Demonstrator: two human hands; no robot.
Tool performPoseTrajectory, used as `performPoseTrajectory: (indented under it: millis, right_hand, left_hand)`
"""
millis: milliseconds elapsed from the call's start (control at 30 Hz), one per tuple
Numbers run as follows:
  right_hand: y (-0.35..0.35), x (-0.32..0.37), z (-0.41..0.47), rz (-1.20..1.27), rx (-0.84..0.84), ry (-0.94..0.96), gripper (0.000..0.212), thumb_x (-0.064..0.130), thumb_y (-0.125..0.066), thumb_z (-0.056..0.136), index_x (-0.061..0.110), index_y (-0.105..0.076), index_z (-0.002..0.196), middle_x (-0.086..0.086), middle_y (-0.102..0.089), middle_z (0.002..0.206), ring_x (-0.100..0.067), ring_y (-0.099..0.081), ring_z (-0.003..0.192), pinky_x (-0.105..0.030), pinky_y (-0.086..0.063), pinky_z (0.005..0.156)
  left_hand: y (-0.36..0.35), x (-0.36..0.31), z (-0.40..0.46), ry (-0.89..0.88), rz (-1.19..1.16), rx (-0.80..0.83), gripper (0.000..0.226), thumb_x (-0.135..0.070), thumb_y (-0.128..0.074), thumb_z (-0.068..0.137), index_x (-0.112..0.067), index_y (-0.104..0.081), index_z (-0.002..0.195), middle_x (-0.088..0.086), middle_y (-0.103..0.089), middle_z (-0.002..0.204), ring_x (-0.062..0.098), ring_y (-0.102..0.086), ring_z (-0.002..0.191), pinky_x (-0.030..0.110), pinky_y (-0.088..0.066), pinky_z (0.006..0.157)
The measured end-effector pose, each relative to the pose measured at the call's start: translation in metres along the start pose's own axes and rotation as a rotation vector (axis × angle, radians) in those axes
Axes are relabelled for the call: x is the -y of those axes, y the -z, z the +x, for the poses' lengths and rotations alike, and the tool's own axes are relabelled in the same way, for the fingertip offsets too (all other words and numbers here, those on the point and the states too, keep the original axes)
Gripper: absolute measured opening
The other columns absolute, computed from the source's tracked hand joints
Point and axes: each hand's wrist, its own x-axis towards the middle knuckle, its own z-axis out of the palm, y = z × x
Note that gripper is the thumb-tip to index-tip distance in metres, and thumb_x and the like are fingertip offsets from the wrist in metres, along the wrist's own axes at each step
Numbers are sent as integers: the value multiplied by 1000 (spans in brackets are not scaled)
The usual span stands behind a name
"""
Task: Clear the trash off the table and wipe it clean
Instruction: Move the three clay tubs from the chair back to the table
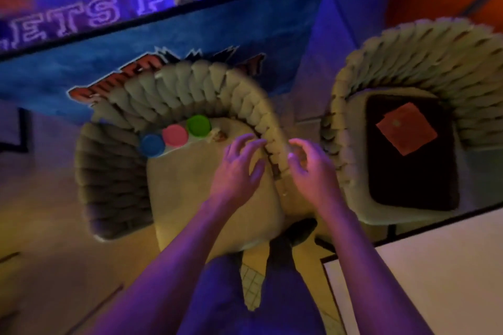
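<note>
While both hands reach over the woven chair (190, 84), the head view shows the left hand (236, 163) spread above its seat and the right hand (310, 166) just outside its armrest, both grips loose-fingered and holding nothing. On the seat, against the backrest and to the left hand's far left, lie three round lids, blue (152, 145), pink (175, 135) and green (199, 125), with crumbly scraps (217, 135) beside the green one; the left hand is nearer. A corner of the white bench (424, 280) shows right of the chair.
</note>
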Motion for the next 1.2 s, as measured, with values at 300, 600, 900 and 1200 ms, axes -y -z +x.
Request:
performPoseTrajectory:
  millis: [300, 600, 900, 1200]
  right_hand:
    - [-126, 64, 56, -106, 221, 5, 31, 26, -61, 92, 21, -64, 122, -6, -68, 110, -22, -64, 99, -36, -51, 91]
    - [-234, 99, 124, -290, 331, 16, 34, 28, -59, 89, 20, -63, 122, -12, -70, 110, -30, -65, 103, -38, -52, 90]
    - [-301, 81, 206, -573, 414, -37, 47, 33, -54, 93, 15, -49, 137, -20, -49, 139, -37, -48, 129, -40, -40, 105]
    - [-331, 68, 230, -578, 596, -157, 51, 34, -49, 83, 14, -55, 130, -17, -57, 135, -35, -56, 122, -39, -47, 101]
  left_hand:
    - [55, 149, -38, 360, 25, -67, 43, -37, -58, 96, -27, -53, 137, 2, -42, 145, 29, -45, 132, 44, -42, 107]
    - [69, 269, -37, 609, 60, -66, 48, -37, -57, 96, -28, -48, 142, 7, -38, 148, 36, -42, 133, 46, -41, 109]
    - [55, 338, 3, 773, -104, -172, 58, -31, -58, 96, -18, -41, 150, 20, -41, 149, 40, -46, 131, 44, -42, 106]
    - [36, 358, 22, 816, -223, -290, 68, -23, -57, 99, -14, -22, 157, 16, -29, 160, 34, -32, 144, 27, -25, 111]
